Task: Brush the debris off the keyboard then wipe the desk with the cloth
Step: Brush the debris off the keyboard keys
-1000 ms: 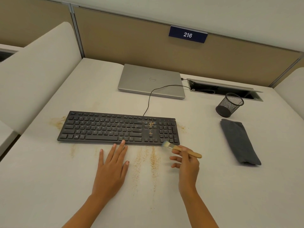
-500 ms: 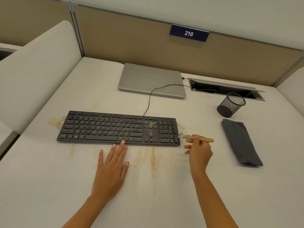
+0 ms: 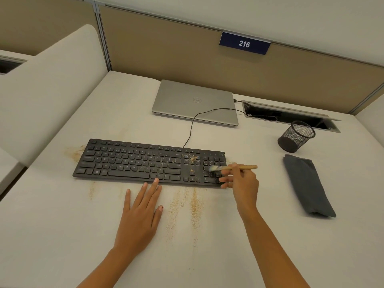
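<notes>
A black keyboard (image 3: 133, 161) lies across the middle of the white desk (image 3: 62, 235). Tan debris (image 3: 192, 158) sits on its keys left of the number pad, and more crumbs (image 3: 194, 206) streak the desk in front of it. My right hand (image 3: 243, 183) holds a small wooden-handled brush (image 3: 234, 168), its pale bristles over the number pad. My left hand (image 3: 141, 213) lies flat on the desk, fingers spread, its fingertips touching the keyboard's front edge. A folded dark grey cloth (image 3: 307, 186) lies to the right.
A closed silver laptop (image 3: 195, 102) sits behind the keyboard, whose cable runs to an open cable tray (image 3: 291, 115). A black mesh cup (image 3: 296, 137) stands behind the cloth. More crumbs (image 3: 74, 152) lie at the keyboard's left end. Partition walls enclose the desk.
My right hand has carried the brush from the desk in front of the keyboard, out past its right end, and back onto the number pad. My left hand has stayed put.
</notes>
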Demonstrator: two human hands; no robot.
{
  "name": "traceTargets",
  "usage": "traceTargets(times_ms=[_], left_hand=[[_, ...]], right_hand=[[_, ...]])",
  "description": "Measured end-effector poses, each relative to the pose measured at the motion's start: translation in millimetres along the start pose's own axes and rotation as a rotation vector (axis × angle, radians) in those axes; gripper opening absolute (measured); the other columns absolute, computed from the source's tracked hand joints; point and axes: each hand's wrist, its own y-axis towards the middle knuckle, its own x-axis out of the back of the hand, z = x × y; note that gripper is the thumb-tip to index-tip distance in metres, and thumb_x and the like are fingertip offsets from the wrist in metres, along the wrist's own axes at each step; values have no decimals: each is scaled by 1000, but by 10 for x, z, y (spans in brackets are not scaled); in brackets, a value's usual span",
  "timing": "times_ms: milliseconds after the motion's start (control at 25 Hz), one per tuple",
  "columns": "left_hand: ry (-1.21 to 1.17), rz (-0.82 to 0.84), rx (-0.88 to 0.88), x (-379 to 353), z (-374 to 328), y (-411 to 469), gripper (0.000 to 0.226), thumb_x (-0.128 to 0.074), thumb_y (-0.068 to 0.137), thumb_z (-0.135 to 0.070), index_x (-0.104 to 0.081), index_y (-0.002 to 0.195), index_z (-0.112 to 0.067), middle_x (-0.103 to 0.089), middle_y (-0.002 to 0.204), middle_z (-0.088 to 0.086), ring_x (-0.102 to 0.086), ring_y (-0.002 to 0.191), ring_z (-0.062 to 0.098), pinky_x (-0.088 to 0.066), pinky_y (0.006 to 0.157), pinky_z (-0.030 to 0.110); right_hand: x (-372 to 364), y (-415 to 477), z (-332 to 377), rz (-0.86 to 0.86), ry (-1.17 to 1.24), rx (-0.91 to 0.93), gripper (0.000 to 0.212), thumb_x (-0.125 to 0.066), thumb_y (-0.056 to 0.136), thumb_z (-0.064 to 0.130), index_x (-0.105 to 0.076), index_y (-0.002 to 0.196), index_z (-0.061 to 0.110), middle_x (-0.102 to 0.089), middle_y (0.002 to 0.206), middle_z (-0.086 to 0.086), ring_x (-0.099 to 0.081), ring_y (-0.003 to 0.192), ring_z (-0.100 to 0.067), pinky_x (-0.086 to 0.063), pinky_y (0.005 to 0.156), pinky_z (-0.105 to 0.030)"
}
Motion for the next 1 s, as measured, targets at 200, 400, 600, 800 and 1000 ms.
traceTargets(times_ms=[200, 400, 600, 800, 1000], left_hand=[[2, -5, 1, 11, -22, -6, 56, -22, 103, -40, -35, 153, -18, -21, 164, -7, -23, 149, 20, -10, 120, 52], [8, 5, 3, 18, -25, 1, 57, -21, 103, -41, -34, 153, -17, -21, 164, -6, -23, 149, 20, -10, 119, 52], [15, 9, 2, 29, -23, 3, 57, -22, 103, -41, -35, 153, -17, -21, 164, -5, -23, 149, 20, -10, 119, 52], [20, 15, 1, 41, -48, 3, 57, -18, 104, -41, -36, 153, -16, -23, 163, -5, -24, 149, 21, -12, 119, 53], [18, 21, -2, 55, -50, 2, 59, -14, 105, -42, -37, 152, -15, -25, 163, -4, -26, 148, 21, -11, 119, 53]], right_hand=[[-4, 258, 51, -136, -10, -18, 33, -45, 102, 26, -65, 81, 9, -72, 73, -6, -68, 50, -20, -59, 57, -35], [24, 408, 129, -91, 59, -12, 31, -51, 100, 28, -64, 93, 1, -72, 77, -9, -69, 54, -23, -56, 50, -24], [-62, 440, 151, 55, -91, 93, 28, -57, 97, 28, -65, 89, 2, -72, 69, -8, -70, 54, -19, -59, 57, -26], [-59, 508, 165, -93, -116, 132, 31, -54, 98, 26, -65, 87, 0, -69, 65, -7, -64, 45, -8, -48, 49, -10], [-115, 534, 118, -100, -38, 92, 32, -54, 98, 29, -66, 89, 1, -72, 69, -7, -68, 52, -14, -57, 56, -20]])
